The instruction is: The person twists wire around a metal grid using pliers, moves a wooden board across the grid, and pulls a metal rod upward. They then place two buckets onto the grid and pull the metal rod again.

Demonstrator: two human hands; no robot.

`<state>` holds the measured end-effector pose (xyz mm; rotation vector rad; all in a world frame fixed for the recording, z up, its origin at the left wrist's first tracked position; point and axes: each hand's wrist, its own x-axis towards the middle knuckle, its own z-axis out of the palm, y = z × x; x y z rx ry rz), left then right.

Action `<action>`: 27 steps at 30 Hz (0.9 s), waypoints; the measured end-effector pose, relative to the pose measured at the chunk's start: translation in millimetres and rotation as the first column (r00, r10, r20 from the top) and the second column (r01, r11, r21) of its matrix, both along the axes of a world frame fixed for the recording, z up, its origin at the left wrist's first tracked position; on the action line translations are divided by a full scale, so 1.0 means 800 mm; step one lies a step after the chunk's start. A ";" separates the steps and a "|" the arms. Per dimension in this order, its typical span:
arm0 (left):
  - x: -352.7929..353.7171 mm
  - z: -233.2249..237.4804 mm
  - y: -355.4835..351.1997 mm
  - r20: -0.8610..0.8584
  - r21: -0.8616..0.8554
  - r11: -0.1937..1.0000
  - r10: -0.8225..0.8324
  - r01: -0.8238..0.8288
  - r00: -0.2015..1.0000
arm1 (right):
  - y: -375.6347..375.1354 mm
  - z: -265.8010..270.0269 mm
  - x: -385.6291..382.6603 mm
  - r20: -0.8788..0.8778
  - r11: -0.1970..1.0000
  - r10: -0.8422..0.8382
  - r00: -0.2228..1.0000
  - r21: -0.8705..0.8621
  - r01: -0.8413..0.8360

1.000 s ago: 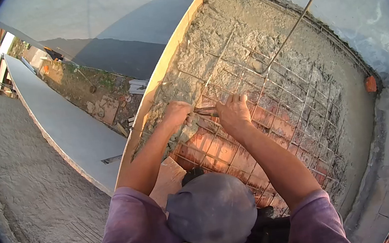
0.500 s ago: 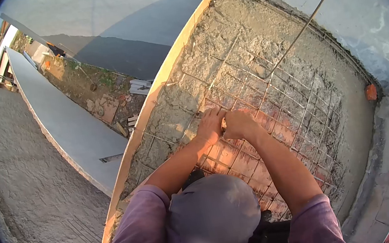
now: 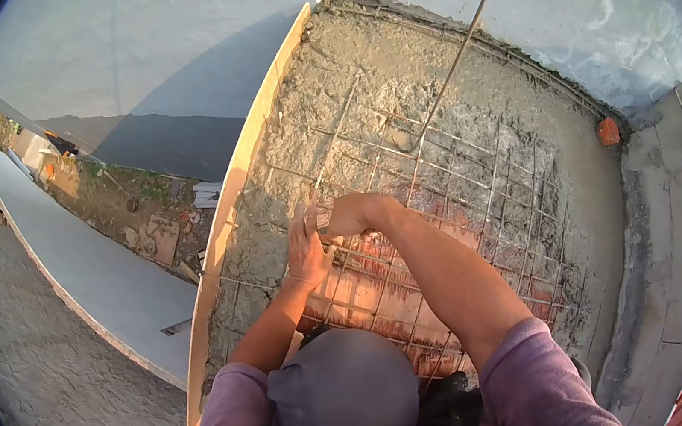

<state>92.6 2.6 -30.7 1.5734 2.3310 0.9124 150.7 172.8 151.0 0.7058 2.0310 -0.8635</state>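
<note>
Grey, rough concrete (image 3: 314,70) surrounded a rusty steel rebar mesh (image 3: 496,186), part of which lay over a reddish surface (image 3: 414,307). At the mesh's near left part, my left hand (image 3: 307,252) was open, fingers extended, just beside my right hand (image 3: 356,214). My right hand was closed, its fingers curled downward; I cannot tell what it gripped. A wooden edge board (image 3: 243,153) ran along the concrete's left side.

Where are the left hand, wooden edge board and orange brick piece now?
Left hand (image 3: 307,260): head view, back of the hand.
Wooden edge board (image 3: 266,97): head view, upper stretch.
Orange brick piece (image 3: 609,132): head view, middle of its visible face.
</note>
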 end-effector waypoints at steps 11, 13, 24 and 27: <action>0.036 -0.018 0.015 -0.176 0.216 0.976 -0.003 0.041 0.984 | 0.029 -0.071 0.058 0.243 0.591 -0.459 0.854 -0.634 0.498; 0.035 -0.015 0.022 -0.175 0.271 0.961 -0.003 0.051 0.985 | 0.028 -0.069 0.064 0.247 0.537 -0.509 0.825 -0.658 0.528; -0.023 0.015 0.053 0.413 -0.291 0.953 0.046 0.083 0.910 | -0.055 -0.033 0.050 0.053 0.253 0.709 0.704 0.912 -0.323; 0.016 0.013 0.030 0.018 0.190 0.982 -0.006 0.003 1.000 | -0.044 -0.059 0.056 -0.119 0.778 0.389 0.913 0.573 -0.257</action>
